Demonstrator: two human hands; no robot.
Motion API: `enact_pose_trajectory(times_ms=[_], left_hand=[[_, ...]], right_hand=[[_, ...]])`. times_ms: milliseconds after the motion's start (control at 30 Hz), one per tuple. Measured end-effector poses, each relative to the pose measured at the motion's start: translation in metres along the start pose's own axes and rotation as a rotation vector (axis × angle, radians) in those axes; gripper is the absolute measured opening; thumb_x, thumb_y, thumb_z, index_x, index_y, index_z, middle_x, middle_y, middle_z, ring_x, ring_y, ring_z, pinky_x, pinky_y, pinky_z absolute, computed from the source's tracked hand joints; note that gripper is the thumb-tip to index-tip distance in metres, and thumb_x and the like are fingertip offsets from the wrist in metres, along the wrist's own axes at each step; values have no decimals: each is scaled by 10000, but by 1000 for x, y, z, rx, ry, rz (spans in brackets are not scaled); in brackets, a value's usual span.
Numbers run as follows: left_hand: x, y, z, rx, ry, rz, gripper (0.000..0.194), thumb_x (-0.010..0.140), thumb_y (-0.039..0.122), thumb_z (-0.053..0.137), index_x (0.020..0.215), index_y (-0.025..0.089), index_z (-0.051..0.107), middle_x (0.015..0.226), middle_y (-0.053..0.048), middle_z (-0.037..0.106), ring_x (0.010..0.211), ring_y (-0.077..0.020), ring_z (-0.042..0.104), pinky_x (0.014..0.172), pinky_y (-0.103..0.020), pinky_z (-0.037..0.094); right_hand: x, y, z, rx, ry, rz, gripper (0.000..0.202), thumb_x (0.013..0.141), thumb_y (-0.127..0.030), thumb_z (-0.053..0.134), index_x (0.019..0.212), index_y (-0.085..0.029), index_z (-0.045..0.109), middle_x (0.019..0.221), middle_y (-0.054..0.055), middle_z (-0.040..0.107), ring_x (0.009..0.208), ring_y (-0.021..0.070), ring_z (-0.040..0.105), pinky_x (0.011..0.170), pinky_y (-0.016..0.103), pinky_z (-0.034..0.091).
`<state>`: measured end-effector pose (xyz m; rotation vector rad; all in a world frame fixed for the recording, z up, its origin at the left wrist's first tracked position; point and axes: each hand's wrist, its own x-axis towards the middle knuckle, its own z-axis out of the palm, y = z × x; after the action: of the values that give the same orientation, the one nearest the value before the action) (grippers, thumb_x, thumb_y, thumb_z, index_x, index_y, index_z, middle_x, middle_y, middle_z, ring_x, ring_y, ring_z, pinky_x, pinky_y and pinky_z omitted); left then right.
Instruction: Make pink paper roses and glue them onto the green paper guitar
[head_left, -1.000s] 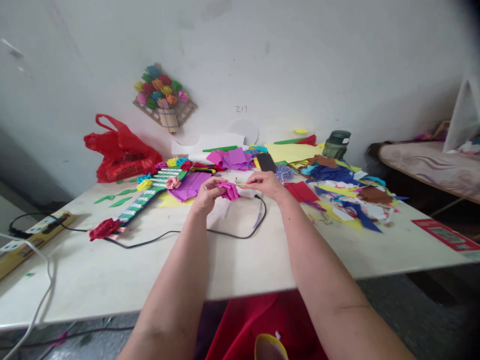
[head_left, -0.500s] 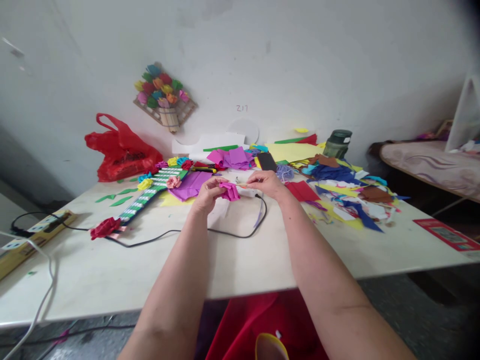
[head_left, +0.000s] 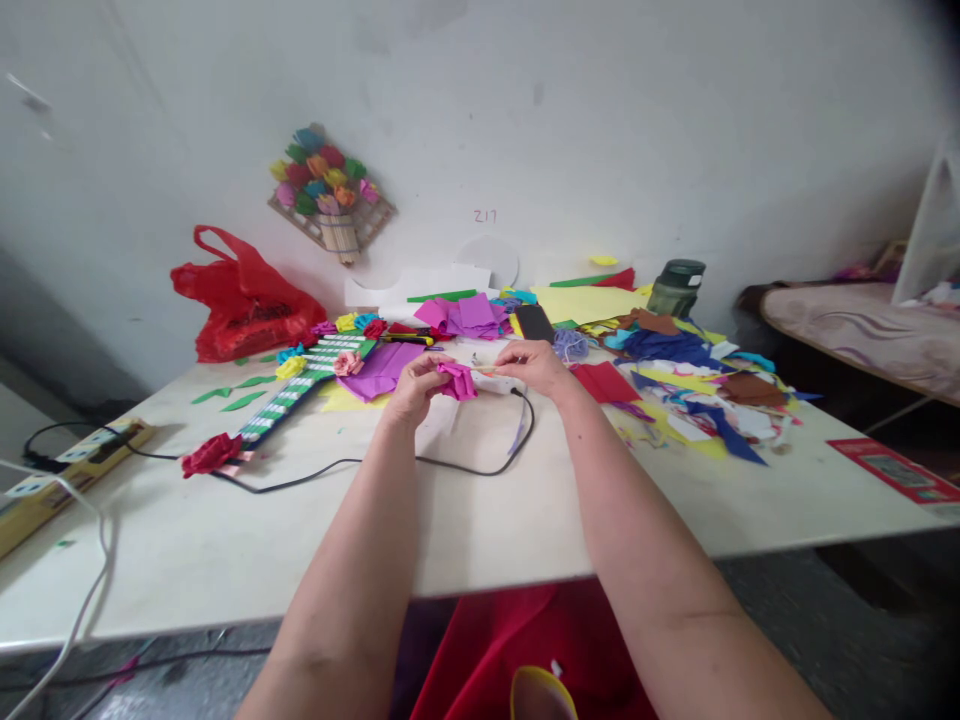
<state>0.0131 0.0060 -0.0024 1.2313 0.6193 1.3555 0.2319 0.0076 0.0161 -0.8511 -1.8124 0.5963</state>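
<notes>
My left hand (head_left: 420,385) is closed, pinching a magenta crepe-paper flower (head_left: 457,380) above the table's middle. A thin pale stick (head_left: 484,369) runs from the flower to my right hand (head_left: 529,362), whose fingertips are closed on its other end. How the stick meets the paper is too small to make out. Just under my hands lies a white tool with a black cord (head_left: 496,384), partly covered by them; its kind is not clear. Left of my hands stretches a green-and-white striped piece (head_left: 300,390) with paper roses on it. Purple paper (head_left: 386,370) lies beside it.
A yellow power strip (head_left: 82,470) sits at the left edge, its black cord (head_left: 300,475) crossing the table. A red plastic bag (head_left: 247,310) stands at back left. Paper scraps (head_left: 697,380) cover the right side, near a phone (head_left: 534,324) and a green bottle (head_left: 675,290).
The magenta flower has turned slightly in my left fingers and shifted a little to the left. My right hand stays in nearly the same place on the stick.
</notes>
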Motion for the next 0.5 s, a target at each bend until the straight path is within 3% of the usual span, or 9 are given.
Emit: enact_pose_trajectory(times_ms=[500], left_hand=[[0, 3, 1, 44, 69, 29, 264, 482, 167, 724, 732, 142, 642, 622, -7, 655, 512, -132, 585, 510, -260, 489]], right_hand=[[1, 3, 1, -60, 59, 7, 94, 623, -272, 700, 628, -178, 691, 702, 35, 651, 674, 151, 563, 605, 269, 390]])
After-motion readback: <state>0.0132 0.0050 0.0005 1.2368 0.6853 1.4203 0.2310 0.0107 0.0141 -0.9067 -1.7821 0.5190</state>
